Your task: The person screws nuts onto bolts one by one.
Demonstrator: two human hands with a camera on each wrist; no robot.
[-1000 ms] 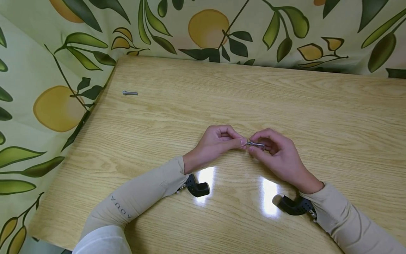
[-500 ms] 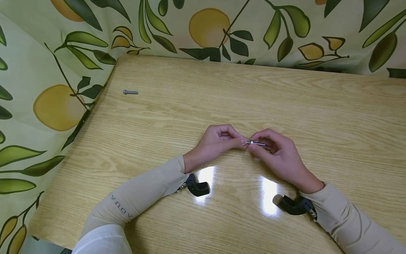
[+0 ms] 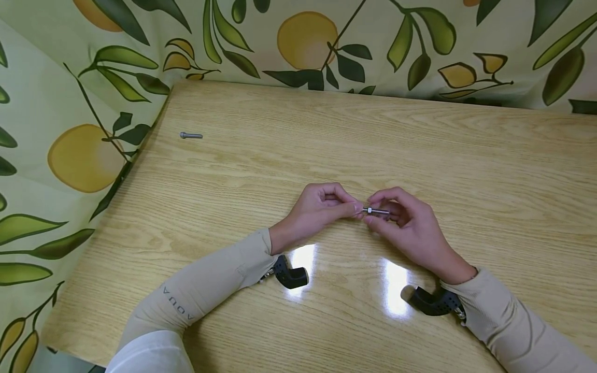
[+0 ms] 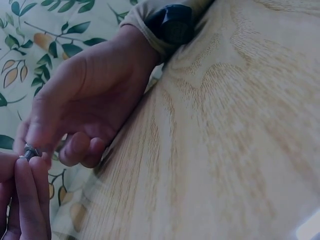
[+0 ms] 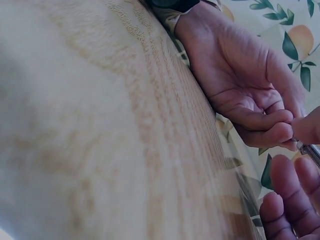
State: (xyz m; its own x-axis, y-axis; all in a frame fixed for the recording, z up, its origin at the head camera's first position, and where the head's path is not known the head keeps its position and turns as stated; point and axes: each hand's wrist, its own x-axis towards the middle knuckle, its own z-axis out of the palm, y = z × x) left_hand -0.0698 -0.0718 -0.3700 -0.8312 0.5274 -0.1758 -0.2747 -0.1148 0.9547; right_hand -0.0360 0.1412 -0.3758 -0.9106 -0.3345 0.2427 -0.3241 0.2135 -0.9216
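Note:
In the head view my left hand [image 3: 314,211] pinches one end of a metal bolt [image 3: 382,212] between thumb and fingertips. Its threaded shank points right, toward the palm of my right hand [image 3: 415,224]. A small hex nut [image 3: 370,210] sits partway along the shank. Thumb and forefinger of the right hand curl around either side of the nut. In the left wrist view the bolt [image 4: 31,151] shows between both hands' fingertips. The right wrist view shows its thread [image 5: 312,151] at the right edge. The pinched end is hidden by the left fingers.
A second bolt [image 3: 191,135] lies at the far left of the wood-grain table [image 3: 261,140]. Leaf-and-fruit patterned curtains [image 3: 214,36] border the table's back and left. Black wrist mounts [image 3: 291,273] stick out below both forearms. Light glares off the tabletop beneath the hands.
The nut on the bolt has turned and shows a different face. The right thumb and forefinger have shifted slightly around it; the left hand holds still.

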